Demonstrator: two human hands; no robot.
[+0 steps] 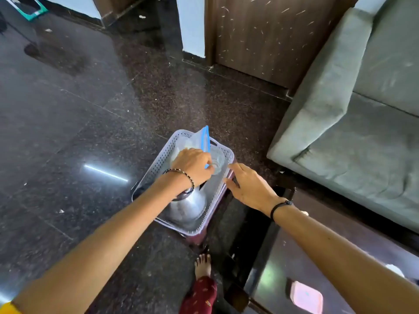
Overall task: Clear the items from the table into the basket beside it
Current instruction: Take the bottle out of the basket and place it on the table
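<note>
A lavender perforated basket stands on a dark stool beside the table. Inside it lie a steel jug, a clear glass and a clear plastic container with a blue rim, tilted upright at the far end. My left hand reaches into the basket with curled fingers on the blue-rimmed container. My right hand rests with straight fingers on the basket's right rim. A pink square lid or box lies on the dark glossy table at the lower right.
A grey-green sofa fills the right side behind the table. The floor is dark polished granite. My bare foot stands just below the stool. A brown wooden door is at the back.
</note>
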